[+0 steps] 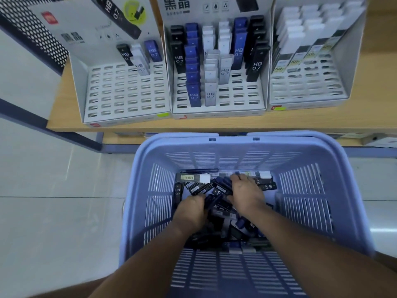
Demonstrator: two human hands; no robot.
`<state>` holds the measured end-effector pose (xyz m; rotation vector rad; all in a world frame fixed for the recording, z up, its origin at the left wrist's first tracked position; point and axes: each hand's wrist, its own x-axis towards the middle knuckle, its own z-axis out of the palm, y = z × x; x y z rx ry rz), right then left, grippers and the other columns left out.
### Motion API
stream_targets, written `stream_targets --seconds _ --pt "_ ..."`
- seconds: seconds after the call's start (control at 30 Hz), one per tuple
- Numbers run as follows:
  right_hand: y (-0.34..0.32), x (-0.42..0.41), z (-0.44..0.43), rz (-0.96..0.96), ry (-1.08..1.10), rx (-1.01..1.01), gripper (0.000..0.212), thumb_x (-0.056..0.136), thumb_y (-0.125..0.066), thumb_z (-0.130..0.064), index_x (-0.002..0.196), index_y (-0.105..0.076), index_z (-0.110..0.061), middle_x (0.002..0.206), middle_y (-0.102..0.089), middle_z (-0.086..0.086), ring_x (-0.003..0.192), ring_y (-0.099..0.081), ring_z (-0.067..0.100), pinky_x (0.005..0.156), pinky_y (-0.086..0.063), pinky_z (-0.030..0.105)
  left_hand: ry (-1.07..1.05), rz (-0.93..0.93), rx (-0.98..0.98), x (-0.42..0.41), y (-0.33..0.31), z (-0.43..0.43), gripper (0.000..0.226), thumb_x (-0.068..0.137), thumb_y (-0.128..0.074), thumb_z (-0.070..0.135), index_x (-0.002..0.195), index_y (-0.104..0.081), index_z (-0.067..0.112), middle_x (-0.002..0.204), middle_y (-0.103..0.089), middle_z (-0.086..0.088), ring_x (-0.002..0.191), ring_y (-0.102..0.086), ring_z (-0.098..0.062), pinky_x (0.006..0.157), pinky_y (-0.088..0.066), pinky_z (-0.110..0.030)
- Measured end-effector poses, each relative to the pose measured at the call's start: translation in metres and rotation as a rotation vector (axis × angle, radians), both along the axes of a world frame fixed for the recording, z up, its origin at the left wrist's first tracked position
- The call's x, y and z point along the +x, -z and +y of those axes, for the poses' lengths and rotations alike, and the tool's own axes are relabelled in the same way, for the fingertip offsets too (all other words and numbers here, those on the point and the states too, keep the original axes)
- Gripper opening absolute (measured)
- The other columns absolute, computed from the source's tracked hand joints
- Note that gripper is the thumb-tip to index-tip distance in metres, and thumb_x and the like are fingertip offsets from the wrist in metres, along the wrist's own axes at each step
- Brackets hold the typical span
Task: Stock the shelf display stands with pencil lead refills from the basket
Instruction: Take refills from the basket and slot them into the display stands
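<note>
Your left hand (191, 208) is gripping a dark slim refill case (211, 201) in the lavender plastic basket (300, 160); right hand (247, 194) grip: can't tell. Sparse white cardboard stand (126, 93) is sitting far-left, nearer your left.

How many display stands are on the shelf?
3: left stand, nearly empty; middle stand, part stocked; right stand, at the frame's edge. More may sit out of view.

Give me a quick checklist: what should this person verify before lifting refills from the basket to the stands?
1. Basket holds stock: ok, a pile of refills covers the bottom.
2. Left hand has a grip: ok, it curls round a dark case.
3. Right hand has a grip: cannot tell, fingers sit in the pile.
4. Left stand has free slots: ok, mostly empty.
5. Middle stand has free slots: ok, front right.
</note>
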<state>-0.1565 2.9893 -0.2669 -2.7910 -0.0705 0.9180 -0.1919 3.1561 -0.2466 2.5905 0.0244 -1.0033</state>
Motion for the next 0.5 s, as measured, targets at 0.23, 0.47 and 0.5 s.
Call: stream_targets --seconds 0.23,0.47,0.5 --pt "-0.013 -0.014 -0.003 0.181 0.14 0.069 0.026 0.095 -0.055 -0.029 0.113 -0.049 -0.011 0.108 -0.06 0.01 0.097 -0.063 0.031 0.066 -0.041 0.03 -0.376 0.039 -0.12 0.002 -0.017 0.002 0.015 0.091 -0.053 0.014 0.103 -0.062 0.012 0.1 -0.067 -0.008 0.094 -0.063 -0.027 0.079 -0.05 -0.029" --pt "-0.069 -0.018 0.008 0.575 1.015 0.815 0.018 0.091 -0.057 -0.014 0.074 -0.052 -0.014 0.056 -0.041 0.002 0.042 -0.031 0.013 0.043 -0.025 0.02 -0.826 0.2 -0.472 -0.001 -0.044 -0.02 0.037 0.095 -0.046 0.043 0.107 -0.058 0.01 0.09 -0.066 -0.008 0.078 -0.06 -0.022 0.072 -0.048 -0.029" --pt "-0.08 -0.019 0.011 0.583 1.011 0.869 0.021 0.094 -0.06 -0.021 0.075 -0.055 -0.014 0.056 -0.044 0.001 0.042 -0.033 0.012 0.041 -0.027 0.019 -0.944 0.196 -0.561 0.0 -0.05 -0.025 0.044 0.091 -0.048 0.049 0.11 -0.058 0.01 0.097 -0.069 -0.01 0.084 -0.064 -0.023 0.08 -0.052 -0.034"
